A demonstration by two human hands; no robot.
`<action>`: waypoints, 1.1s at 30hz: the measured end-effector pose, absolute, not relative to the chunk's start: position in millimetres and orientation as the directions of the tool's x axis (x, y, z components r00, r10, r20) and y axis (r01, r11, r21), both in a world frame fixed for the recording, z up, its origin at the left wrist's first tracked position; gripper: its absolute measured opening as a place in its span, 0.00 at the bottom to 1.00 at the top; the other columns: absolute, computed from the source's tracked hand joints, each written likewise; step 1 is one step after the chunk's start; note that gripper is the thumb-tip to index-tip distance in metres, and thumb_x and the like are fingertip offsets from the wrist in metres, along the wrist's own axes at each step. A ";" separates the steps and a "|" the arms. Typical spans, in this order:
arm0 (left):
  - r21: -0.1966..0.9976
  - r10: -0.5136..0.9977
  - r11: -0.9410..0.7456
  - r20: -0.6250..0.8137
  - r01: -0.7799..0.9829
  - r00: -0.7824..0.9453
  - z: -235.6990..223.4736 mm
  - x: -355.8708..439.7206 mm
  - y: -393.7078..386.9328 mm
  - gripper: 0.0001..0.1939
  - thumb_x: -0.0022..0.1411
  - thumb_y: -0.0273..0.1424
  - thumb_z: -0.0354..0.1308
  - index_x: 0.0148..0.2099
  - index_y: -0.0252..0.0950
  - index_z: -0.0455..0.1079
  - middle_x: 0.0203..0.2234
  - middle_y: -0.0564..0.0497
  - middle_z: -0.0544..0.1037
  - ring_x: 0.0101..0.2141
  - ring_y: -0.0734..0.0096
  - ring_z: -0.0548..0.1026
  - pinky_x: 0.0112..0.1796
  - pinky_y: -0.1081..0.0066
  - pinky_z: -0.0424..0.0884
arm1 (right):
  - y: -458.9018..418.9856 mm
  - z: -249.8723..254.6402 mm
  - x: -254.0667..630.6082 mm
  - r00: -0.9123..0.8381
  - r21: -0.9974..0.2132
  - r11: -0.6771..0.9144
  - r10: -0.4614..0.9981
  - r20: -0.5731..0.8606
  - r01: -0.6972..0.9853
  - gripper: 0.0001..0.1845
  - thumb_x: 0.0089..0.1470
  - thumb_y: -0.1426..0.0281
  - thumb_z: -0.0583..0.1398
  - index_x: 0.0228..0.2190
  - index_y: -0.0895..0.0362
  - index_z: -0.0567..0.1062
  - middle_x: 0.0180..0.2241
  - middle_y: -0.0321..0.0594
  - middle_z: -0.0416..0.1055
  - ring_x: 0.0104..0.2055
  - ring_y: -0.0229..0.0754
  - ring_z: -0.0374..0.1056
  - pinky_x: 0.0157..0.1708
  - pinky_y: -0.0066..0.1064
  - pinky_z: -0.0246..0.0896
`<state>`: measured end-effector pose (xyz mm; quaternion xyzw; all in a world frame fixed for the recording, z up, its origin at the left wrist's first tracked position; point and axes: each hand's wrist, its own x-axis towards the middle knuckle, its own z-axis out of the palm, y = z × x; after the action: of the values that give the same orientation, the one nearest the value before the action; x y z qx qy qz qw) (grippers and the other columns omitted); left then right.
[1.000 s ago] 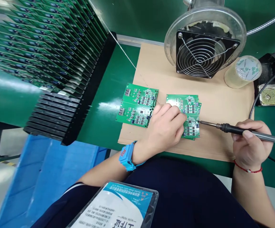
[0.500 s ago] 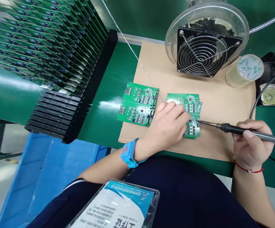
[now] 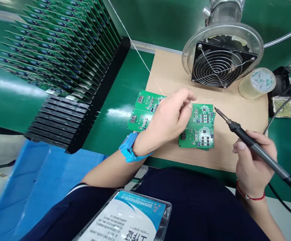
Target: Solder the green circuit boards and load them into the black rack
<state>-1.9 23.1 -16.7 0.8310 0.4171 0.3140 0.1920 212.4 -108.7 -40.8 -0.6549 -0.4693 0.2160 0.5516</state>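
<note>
My left hand hovers over the brown mat, its fingers pinched on a thin solder wire that runs up and to the left. A blue wrist strap circles that wrist. My right hand grips a soldering iron, whose tip points up-left beside the right pair of green circuit boards. A second pair of boards lies to the left, partly hidden by my left hand.
A black rack full of upright green boards fills the left. A fan in a clear hood stands at the back. A tape roll, a sponge tray and the iron stand sit at right. A blue bin is below.
My left hand lifted off the right boards, drawing the solder wire up. The iron's tip came away from the lower board and now points up-left, raised.
</note>
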 end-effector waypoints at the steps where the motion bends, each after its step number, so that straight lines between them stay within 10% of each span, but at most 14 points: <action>1: 0.570 0.812 -0.582 0.373 0.580 0.448 -19.4 -1.8 23.4 0.11 0.67 0.20 0.49 0.43 0.36 0.71 0.31 0.51 0.75 0.31 0.71 0.72 0.33 0.69 0.69 | -110.7 -45.0 209.4 0.458 -0.900 0.066 0.844 0.281 0.431 0.14 0.57 0.67 0.68 0.45 0.52 0.78 0.34 0.35 0.74 0.31 0.39 0.72 0.33 0.36 0.69; 10: 0.230 0.699 -0.680 0.488 0.696 0.522 -44.2 -2.7 25.0 0.11 0.67 0.22 0.49 0.37 0.38 0.72 0.31 0.48 0.74 0.34 0.63 0.70 0.35 0.63 0.64 | -113.4 -57.1 204.6 0.296 -0.772 0.265 0.813 0.501 0.578 0.14 0.56 0.70 0.67 0.45 0.52 0.77 0.33 0.36 0.75 0.29 0.40 0.73 0.30 0.36 0.70; 33: 0.149 0.649 -0.717 0.496 0.680 0.576 -48.6 5.8 20.6 0.13 0.72 0.24 0.49 0.37 0.38 0.73 0.31 0.50 0.73 0.34 0.64 0.68 0.35 0.64 0.61 | -111.5 -58.4 203.8 0.309 -0.766 0.230 0.816 0.488 0.601 0.13 0.56 0.71 0.67 0.45 0.52 0.78 0.33 0.36 0.76 0.30 0.41 0.73 0.31 0.38 0.71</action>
<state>5.8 20.6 -48.6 0.8872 0.3748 0.2675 -0.0290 203.8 -111.5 -58.4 -0.6120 -0.5788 0.1017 0.5292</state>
